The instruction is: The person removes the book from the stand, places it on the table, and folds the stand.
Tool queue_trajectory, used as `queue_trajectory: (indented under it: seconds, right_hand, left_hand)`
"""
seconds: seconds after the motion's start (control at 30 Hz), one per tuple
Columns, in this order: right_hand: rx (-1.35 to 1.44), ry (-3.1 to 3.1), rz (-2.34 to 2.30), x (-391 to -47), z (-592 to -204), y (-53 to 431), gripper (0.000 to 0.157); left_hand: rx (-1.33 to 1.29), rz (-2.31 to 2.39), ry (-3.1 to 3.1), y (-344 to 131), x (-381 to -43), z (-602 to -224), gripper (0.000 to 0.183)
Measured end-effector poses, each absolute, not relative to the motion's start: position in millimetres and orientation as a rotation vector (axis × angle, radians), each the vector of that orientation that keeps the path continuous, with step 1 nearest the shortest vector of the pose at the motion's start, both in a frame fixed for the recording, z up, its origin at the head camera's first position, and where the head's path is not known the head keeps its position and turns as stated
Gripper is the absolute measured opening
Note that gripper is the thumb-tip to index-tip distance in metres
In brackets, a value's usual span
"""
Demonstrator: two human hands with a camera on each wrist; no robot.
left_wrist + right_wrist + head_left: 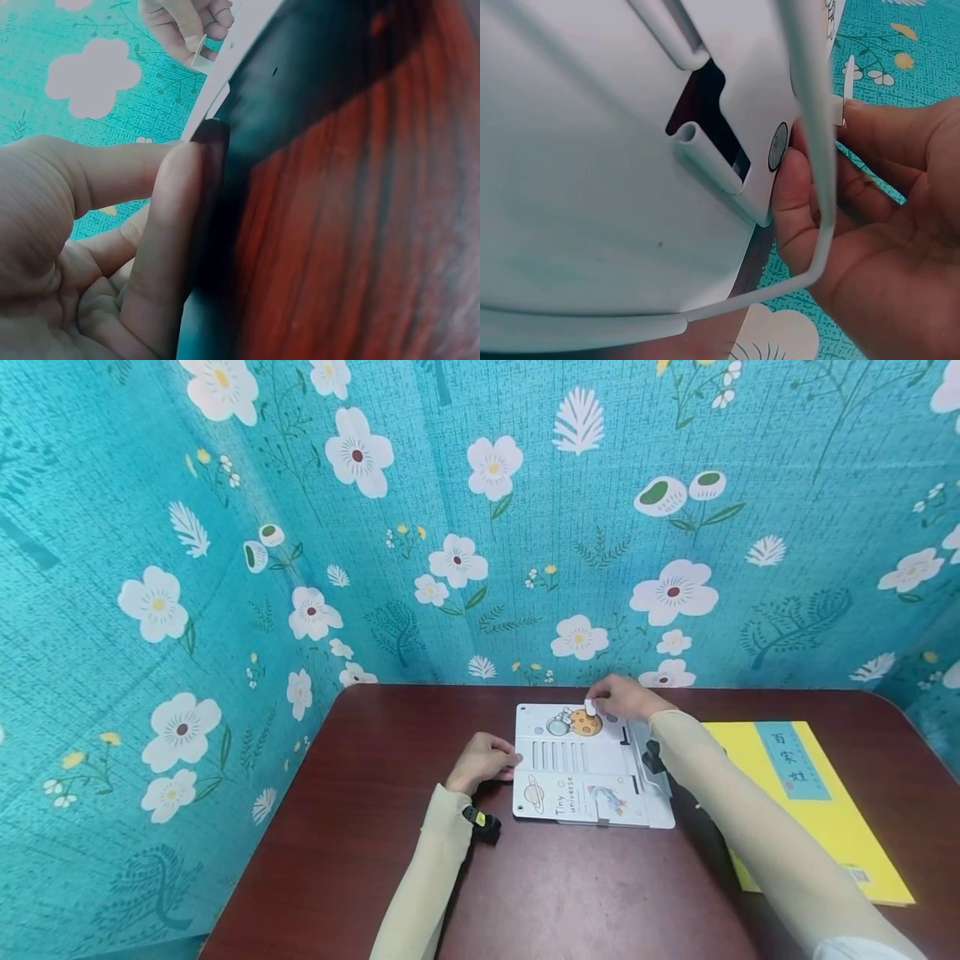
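A white book stand (555, 785), printed with an astronaut, planets and the words "Tiny universe", lies on the dark red-brown table (600, 893). My left hand (486, 760) pinches its left edge between thumb and finger; the left wrist view shows that edge raised off the wood. At the far edge my right hand (626, 697) pinches a small white page clip (590, 707) on the panel. The right wrist view shows the panel's underside, with a bent white wire leg (819, 172) and a tube hinge (705, 157) close to my right fingers.
A yellow book (810, 810) with a blue title label lies to the right, partly under my right forearm. Behind the table's far edge hangs a turquoise flowered cloth (420, 635), which also covers the left side.
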State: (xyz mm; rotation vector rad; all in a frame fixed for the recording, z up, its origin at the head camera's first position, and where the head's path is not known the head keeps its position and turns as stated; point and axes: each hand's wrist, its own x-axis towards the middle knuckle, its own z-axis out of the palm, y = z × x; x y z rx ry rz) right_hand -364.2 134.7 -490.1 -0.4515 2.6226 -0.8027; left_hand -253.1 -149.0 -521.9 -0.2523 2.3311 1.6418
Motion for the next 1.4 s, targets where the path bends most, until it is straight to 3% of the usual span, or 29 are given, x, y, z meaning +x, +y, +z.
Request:
queue_trajectory:
  seconds: [0.53,1.17,1.4]
  right_hand:
    - [-0.569,2.72,-0.815,-338,-484,137,0.044]
    - [-0.448,3.114,-0.747,-239,-486,160,0.022]
    - [-0.413,3.171,-0.693,-218,-490,164,0.015]
  left_hand:
    - [-0.255,1.623,2.316,-156,-255,-522,0.023]
    - [-0.257,1.592,2.325,-151,-255,-523,0.021]
    - [-0.256,1.607,2.305,-153,-256,-527,0.021]
